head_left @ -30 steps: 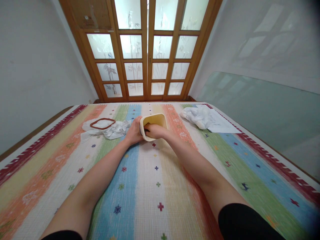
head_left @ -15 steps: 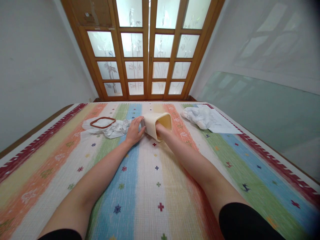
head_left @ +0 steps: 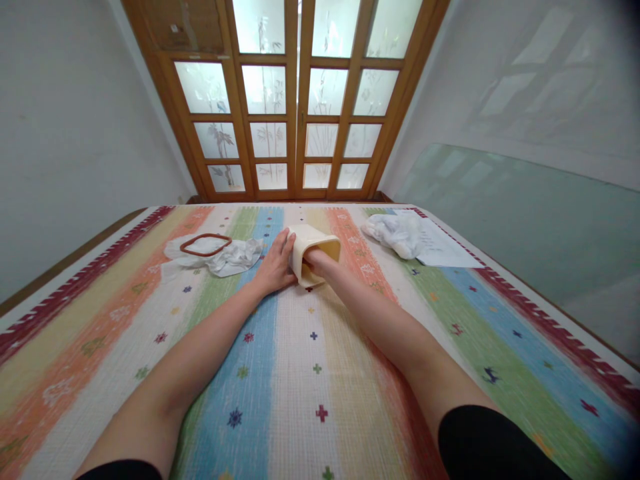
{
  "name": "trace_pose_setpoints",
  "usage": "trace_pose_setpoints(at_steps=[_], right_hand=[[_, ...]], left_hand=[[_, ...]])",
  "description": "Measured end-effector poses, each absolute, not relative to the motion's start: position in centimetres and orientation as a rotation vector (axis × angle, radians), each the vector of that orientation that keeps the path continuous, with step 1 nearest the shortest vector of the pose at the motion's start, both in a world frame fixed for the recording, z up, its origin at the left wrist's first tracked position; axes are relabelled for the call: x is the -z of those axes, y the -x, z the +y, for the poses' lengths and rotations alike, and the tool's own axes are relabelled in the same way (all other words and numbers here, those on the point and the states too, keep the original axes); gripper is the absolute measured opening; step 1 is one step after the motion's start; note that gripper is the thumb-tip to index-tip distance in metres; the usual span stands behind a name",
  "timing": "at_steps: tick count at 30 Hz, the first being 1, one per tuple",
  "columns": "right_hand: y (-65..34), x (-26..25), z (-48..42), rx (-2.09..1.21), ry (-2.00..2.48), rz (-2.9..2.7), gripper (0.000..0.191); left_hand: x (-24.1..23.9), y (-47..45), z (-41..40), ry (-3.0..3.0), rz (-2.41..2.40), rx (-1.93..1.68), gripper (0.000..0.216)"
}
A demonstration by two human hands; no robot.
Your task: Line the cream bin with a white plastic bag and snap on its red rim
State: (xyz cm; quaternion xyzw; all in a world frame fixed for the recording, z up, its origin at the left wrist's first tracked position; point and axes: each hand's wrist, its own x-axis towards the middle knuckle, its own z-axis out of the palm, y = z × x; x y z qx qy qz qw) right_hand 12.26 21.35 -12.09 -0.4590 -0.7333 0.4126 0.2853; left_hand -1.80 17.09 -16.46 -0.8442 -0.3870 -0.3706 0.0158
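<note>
A cream-coloured, square-mouthed container lies tipped on its side near the middle of the table, its opening towards me and slightly right. My left hand grips it from the left, with the fingers along its outer wall and the thumb low by the rim. Through the mouth reaches my right hand; its fingers are hidden inside, so what they touch cannot be seen. Left of my left hand lies a crumpled white plastic bag with a reddish-brown rounded frame on top of it.
A striped cloth covers the table. Towards the back right are a bunched white plastic bag and a printed white sheet, partly under the bag. Behind the table stand wood-framed glass doors. A glass panel leans at the right wall.
The container has turned so that its mouth faces more towards me. My left hand has shifted right and further along its side. My right hand stays inside, slightly further left.
</note>
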Motion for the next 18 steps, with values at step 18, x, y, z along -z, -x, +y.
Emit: trace_pose_setpoints(at_steps=[18], right_hand=[[-12.0,11.9,19.8,-1.275,1.099,-1.652,0.048]], left_hand=[[16.3,2.5,18.0,2.514,-1.207,1.216,0.119]])
